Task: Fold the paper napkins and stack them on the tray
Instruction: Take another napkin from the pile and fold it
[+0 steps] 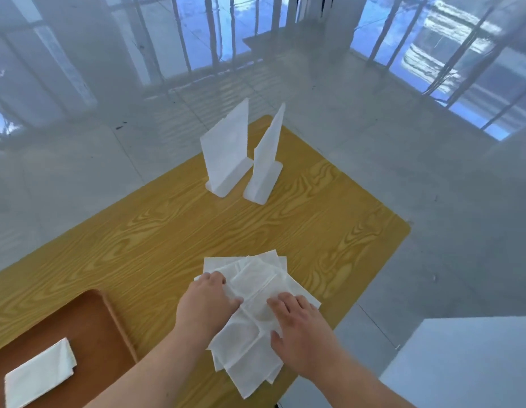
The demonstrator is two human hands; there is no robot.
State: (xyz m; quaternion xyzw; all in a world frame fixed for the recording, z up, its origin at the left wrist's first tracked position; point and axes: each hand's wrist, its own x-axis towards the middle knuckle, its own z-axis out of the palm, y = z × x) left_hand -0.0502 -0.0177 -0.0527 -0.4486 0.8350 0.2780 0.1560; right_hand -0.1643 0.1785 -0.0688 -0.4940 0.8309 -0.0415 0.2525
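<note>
my left hand [207, 301]: knuckles curled, pressing down on the left side of the loose napkins [253, 316], nothing pinched that i can see.
my right hand [300, 334]: fingers spread flat on the top sheet near its right edge, gripping nothing.
loose napkins: a messy overlapping pile of unfolded white sheets at the desk's near edge.
tray [108, 328]: brown, to my left on the desk, apart from the pile.
folded napkin [39, 375]: 1 lying in the tray.
desk [197, 228]: yellow wood grain.
stands [241, 154]: 2 white upright holders at the far end.
</note>
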